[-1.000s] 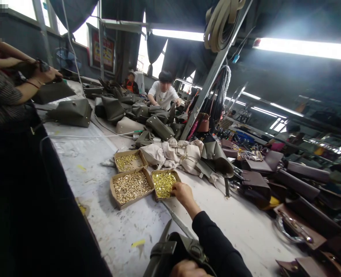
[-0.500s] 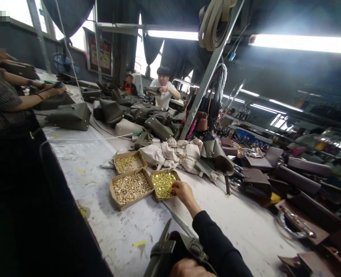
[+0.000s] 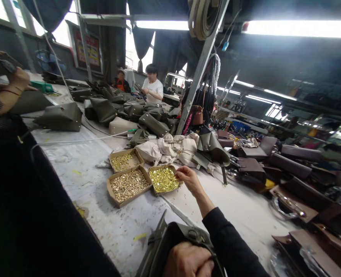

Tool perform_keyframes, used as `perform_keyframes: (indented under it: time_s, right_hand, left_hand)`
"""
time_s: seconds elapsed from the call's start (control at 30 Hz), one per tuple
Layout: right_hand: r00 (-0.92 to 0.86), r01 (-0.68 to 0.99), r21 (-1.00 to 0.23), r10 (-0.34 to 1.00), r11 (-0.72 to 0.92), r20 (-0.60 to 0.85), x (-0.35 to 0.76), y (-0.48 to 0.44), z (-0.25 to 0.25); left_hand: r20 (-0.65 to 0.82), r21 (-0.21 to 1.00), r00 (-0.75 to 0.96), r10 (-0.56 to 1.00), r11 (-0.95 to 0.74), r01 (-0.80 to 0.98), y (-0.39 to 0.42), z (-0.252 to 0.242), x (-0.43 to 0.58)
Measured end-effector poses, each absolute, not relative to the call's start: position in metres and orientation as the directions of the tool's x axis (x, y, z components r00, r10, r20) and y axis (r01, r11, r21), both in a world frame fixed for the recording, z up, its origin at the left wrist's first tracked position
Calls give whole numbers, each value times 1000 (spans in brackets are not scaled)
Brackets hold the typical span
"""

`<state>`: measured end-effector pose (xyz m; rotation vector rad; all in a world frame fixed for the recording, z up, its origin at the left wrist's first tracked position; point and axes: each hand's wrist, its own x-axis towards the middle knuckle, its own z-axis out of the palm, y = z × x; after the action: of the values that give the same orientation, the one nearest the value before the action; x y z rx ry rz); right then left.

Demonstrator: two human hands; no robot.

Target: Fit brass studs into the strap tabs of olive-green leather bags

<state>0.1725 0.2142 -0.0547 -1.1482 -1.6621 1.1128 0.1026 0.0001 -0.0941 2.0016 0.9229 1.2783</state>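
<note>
My right hand point(image 3: 190, 181) is at the right rim of a small cardboard box point(image 3: 158, 192) filled with shiny yellow-gold metal studs point(image 3: 163, 178). Its thumb and fingertips are pinched together; whatever they may hold is too small to make out. At the bottom of the view, my left hand point(image 3: 189, 258) is closed on a dark olive-green leather bag point(image 3: 156, 246), which stands open toward me. Part of that hand's grip is hidden. Beside the first box are a larger box of rose-gold studs point(image 3: 130, 184) and another box of gold studs point(image 3: 124, 161).
Olive bags point(image 3: 101, 109) are heaped across the back of the table, and pale fabric pieces point(image 3: 170, 149) lie behind the boxes. Brown bags point(image 3: 300, 207) cover the right side. A slanted metal post point(image 3: 202, 69) rises mid-table. A co-worker's hand point(image 3: 19, 79) holds a bag at left; people sit behind.
My right hand has drawn slightly up and right from the studs to the box's rim. The bag and my left hand show more. At left, the co-worker's hands and bag have shifted.
</note>
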Motion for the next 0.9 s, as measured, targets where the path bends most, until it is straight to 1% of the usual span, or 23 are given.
perform_keyframes:
  time_s: [0.13,0.2,0.3,0.4,0.5,0.57,0.67,0.77,0.83,0.9]
  right_hand:
    - [-257,36,-972,942,234,217,204,149,2]
    - [-247,-98,-962,930,257,273,223,115,20]
    - [-139,-219,-951,958,219,252,251,72,23]
    - [1,-315,-927,977,202,213,273,38,2]
    - [101,-303,-920,969,248,228,282,12,-26]
    - [148,-287,-928,968,237,201,282,-3,-40]
    - [183,-351,-913,972,206,149,276,-19,-53]
    - [176,-346,-917,974,197,142,274,-27,-57]
    - [185,-269,-938,967,220,174,276,-29,-58]
    - [210,-148,-946,944,287,254,280,-31,-59]
  left_hand:
    - [398,870,227,889,-444,213,1,-89,105]
    - [334,910,218,917,-374,178,2,-86,104]
    - [244,958,247,938,-273,90,8,-81,103]
    - [163,985,244,956,-173,20,13,-74,106]
    - [98,995,252,963,-99,-9,14,-66,110]
    - [47,999,283,958,-45,-15,13,-63,113]
    - [12,1000,326,945,-15,7,11,-62,116]
    - [50,997,332,942,-69,45,10,-63,120]
    - [105,990,322,941,-130,57,9,-62,122]
    - [170,978,297,940,-197,64,9,-60,125]
